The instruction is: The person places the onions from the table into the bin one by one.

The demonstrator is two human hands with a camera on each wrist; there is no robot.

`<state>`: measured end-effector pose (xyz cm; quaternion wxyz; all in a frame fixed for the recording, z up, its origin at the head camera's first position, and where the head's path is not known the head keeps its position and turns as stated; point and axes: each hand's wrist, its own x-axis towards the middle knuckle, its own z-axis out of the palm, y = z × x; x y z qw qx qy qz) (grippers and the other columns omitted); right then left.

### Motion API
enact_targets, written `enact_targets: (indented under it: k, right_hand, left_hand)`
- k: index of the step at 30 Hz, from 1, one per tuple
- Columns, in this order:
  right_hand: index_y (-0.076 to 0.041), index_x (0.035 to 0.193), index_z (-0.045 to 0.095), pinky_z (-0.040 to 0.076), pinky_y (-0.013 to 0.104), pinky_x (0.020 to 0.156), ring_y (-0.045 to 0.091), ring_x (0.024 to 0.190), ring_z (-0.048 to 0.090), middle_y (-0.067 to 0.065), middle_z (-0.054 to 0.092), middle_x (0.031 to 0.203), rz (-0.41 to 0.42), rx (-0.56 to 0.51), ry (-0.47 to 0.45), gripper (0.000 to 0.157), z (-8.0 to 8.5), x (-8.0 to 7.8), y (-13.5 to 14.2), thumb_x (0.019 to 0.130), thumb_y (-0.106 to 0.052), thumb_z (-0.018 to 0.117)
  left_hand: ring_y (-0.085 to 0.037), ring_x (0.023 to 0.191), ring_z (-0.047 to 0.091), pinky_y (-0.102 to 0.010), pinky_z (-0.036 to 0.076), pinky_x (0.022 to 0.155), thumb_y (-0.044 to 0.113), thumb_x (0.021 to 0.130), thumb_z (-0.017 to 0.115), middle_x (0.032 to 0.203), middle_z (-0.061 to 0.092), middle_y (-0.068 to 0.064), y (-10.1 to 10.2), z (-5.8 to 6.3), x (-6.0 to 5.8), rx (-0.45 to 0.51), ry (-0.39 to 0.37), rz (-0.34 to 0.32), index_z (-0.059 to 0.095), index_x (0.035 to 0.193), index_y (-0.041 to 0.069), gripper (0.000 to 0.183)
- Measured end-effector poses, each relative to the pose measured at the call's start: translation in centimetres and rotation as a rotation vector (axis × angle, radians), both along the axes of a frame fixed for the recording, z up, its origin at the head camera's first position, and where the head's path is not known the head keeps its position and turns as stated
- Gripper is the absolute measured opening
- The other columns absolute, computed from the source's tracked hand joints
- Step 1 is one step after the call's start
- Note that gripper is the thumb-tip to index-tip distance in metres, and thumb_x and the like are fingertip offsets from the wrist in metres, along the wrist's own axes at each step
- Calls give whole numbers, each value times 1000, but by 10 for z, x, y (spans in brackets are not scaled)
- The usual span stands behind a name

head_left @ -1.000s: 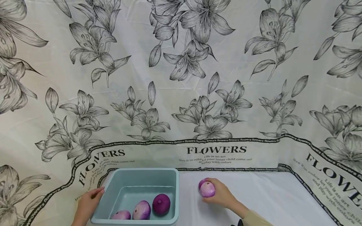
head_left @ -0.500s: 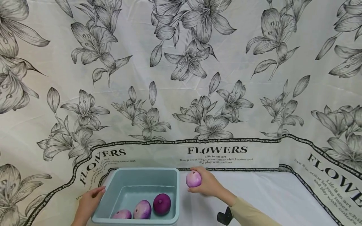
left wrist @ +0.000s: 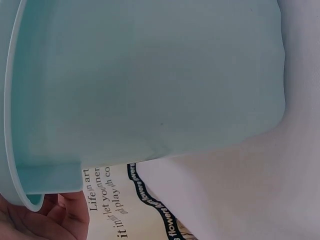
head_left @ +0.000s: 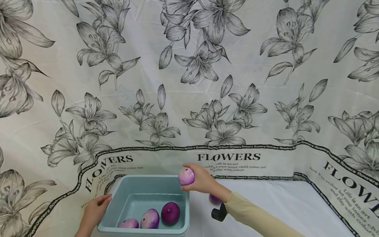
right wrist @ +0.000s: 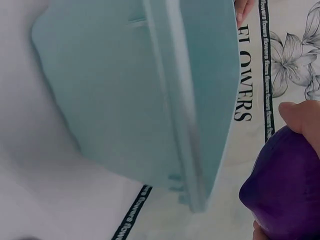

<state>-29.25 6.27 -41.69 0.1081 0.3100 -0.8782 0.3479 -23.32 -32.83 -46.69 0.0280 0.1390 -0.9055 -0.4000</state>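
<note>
My right hand (head_left: 202,179) grips a purple-and-white onion (head_left: 186,176) above the right rim of a light blue plastic bin (head_left: 187,210). In the right wrist view the onion (right wrist: 285,185) looks deep purple, its pointed end facing the bin wall. My left hand (head_left: 94,212) holds the bin's left rim, and in the left wrist view its fingers (left wrist: 75,212) curl under the lip. Inside the bin sit a dark purple onion (head_left: 170,213), a paler streaked onion (head_left: 150,218) and a pale onion (head_left: 129,223) partly hidden by the front wall.
Another purple onion (head_left: 214,198) lies on the white tablecloth (head_left: 284,204), partly hidden behind my right forearm. A black wrist camera (head_left: 219,212) hangs under that forearm. A flower-printed curtain (head_left: 189,115) closes off the back and sides.
My right hand has carried the onion up and leftward from the table to the bin's right rim. The onion behind it has come partly into view. My left hand stays at the rim.
</note>
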Motion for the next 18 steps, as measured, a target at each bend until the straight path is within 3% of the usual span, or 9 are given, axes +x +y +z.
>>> enact_targets:
  k: [8, 18]
  right_hand:
    - [-5, 132, 53, 54, 32, 87, 24, 110, 61, 11, 59, 128, 88, 26, -7, 78, 10, -5, -34, 66, -30, 86]
    - [-4, 129, 55, 53, 28, 87, 23, 109, 60, 11, 60, 124, 113, 72, -46, 78, 1, -15, -70, 64, -31, 87]
  left_hand:
    - [-38, 99, 61, -46, 55, 80, 21, 96, 53, 118, 60, -32, -1, -1, 0, 9, 12, -2, 59, 123, -7, 39]
    - [-28, 90, 62, -41, 55, 75, 21, 96, 55, 111, 63, -30, -2, -2, 1, 15, 38, -10, 60, 121, -7, 38]
